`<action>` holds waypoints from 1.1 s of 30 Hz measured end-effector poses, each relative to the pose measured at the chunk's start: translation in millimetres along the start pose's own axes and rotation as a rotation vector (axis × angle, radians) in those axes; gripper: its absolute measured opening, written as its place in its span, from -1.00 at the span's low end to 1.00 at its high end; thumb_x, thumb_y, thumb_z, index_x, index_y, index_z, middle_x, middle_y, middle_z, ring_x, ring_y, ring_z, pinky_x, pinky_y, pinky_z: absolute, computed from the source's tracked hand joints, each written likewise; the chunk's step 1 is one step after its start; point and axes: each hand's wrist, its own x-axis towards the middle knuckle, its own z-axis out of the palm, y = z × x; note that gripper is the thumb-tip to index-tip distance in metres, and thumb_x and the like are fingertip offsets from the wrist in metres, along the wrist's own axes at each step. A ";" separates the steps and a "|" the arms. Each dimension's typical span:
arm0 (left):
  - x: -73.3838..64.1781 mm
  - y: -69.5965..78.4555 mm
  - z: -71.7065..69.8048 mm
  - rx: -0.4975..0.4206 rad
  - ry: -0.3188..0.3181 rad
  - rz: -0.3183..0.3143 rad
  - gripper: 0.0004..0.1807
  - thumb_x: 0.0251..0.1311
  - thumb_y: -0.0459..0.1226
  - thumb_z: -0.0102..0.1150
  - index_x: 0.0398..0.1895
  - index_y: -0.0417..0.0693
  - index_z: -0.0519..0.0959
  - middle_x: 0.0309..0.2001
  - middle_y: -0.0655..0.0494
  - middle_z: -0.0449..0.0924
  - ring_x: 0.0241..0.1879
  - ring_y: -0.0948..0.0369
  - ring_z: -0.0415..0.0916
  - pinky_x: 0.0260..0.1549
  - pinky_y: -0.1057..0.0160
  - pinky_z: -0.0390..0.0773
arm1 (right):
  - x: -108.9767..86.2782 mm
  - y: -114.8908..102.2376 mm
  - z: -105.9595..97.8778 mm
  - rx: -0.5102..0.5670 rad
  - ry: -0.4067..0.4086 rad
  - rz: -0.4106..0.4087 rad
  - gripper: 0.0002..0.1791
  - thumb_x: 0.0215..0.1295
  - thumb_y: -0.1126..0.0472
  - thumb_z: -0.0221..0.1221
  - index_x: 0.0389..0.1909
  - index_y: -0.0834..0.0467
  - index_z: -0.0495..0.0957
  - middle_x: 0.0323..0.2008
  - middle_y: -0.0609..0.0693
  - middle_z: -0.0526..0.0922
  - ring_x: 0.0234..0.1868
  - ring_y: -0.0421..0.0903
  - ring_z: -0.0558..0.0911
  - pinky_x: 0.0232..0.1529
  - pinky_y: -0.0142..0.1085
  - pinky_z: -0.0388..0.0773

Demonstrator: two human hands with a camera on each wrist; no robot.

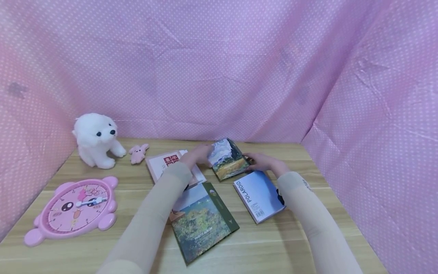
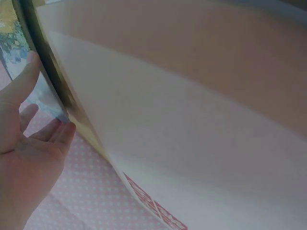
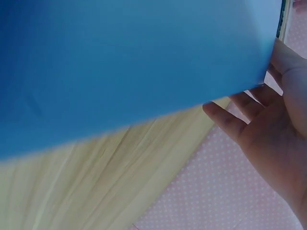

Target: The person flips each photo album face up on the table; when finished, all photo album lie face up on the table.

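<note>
A small album with a painted landscape cover (image 1: pixel 228 161) lies near the back of the table between both hands. My left hand (image 1: pixel 202 154) touches its left side, and in the left wrist view the thumb and fairly straight fingers (image 2: pixel 60 132) are along its edge. My right hand (image 1: pixel 261 161) is at its right edge with the fingers loosely extended; in the right wrist view some fingertips are hidden behind the blue album. This blue album marked POLAROID (image 1: pixel 258 196) lies below my right hand. Under my left forearm are a green photo album (image 1: pixel 205 224) and a white book with red characters (image 1: pixel 159 163).
On the left lie a pink toy clock (image 1: pixel 75 207) and a small pink plush (image 1: pixel 138 154). A white plush dog (image 1: pixel 97 140) sits at the back left. Pink dotted cloth (image 1: pixel 205 76) hangs behind and beside the wooden table (image 1: pixel 260 247).
</note>
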 end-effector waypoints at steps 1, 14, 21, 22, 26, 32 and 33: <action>0.1 -0.8 0.0 -0.014 0.003 0.005 -0.09 -0.03 -0.26 0.39 0.40 -0.22 0.14 0.38 -0.17 0.17 0.37 -0.09 0.10 0.39 -0.01 0.06 | -0.5 0.3 0.0 0.007 0.002 -0.005 -0.30 0.34 0.11 0.12 0.43 0.13 0.10 0.25 0.24 0.39 0.27 0.18 0.38 0.28 0.04 0.31; 1.2 -9.8 5.0 -0.147 0.032 -0.038 -0.06 -0.06 -0.31 0.40 0.42 -0.17 0.12 0.41 -0.19 0.09 0.41 -0.11 -0.01 0.40 -0.07 -0.01 | -4.2 3.4 -1.8 0.128 0.069 -0.100 -0.35 0.31 0.21 0.14 0.38 0.22 0.16 0.20 0.28 0.42 0.16 0.20 0.46 0.17 0.01 0.44; 0.8 -14.4 0.7 -0.207 0.019 -0.028 -0.08 -0.04 -0.35 0.36 0.42 -0.18 0.12 0.40 -0.17 0.14 0.39 -0.08 0.07 0.38 -0.03 0.06 | -9.6 1.8 -6.8 0.209 0.100 -0.115 -0.35 0.28 0.22 0.18 0.36 0.19 0.21 0.17 0.26 0.45 0.16 0.17 0.46 0.12 -0.03 0.49; 0.8 -14.9 -0.6 -0.235 0.013 -0.033 -0.09 -0.03 -0.36 0.36 0.42 -0.18 0.12 0.40 -0.17 0.14 0.38 -0.08 0.07 0.38 -0.03 0.06 | -10.5 1.0 -8.2 0.219 0.101 -0.113 -0.36 0.27 0.21 0.19 0.35 0.18 0.23 0.17 0.24 0.45 0.16 0.17 0.47 0.13 -0.03 0.48; 1.2 -15.6 -3.5 -0.298 -0.002 -0.060 -0.11 -0.02 -0.34 0.36 0.41 -0.20 0.12 0.40 -0.19 0.13 0.37 -0.08 0.10 0.38 -0.04 0.08 | -9.8 1.8 -12.1 0.234 0.105 -0.127 -0.38 0.24 0.19 0.23 0.31 0.16 0.29 0.19 0.20 0.46 0.14 0.13 0.48 0.16 -0.01 0.45; 2.5 -13.1 -1.9 -0.283 0.049 -0.033 -0.06 -0.07 -0.37 0.38 0.41 -0.20 0.10 0.39 -0.18 0.13 0.35 -0.08 0.14 0.36 -0.02 0.13 | -9.6 1.3 -13.3 0.237 0.146 -0.166 -0.34 0.15 0.21 0.31 0.28 0.19 0.33 0.18 0.20 0.47 0.08 0.11 0.51 0.10 -0.05 0.50; 2.9 -12.4 -1.7 -0.279 0.067 -0.018 -0.06 -0.07 -0.38 0.38 0.41 -0.21 0.09 0.40 -0.19 0.12 0.35 -0.09 0.12 0.37 -0.02 0.12 | -10.2 0.8 -13.6 0.240 0.156 -0.171 -0.34 0.14 0.22 0.31 0.27 0.18 0.34 0.18 0.20 0.47 0.07 0.11 0.51 0.10 -0.06 0.51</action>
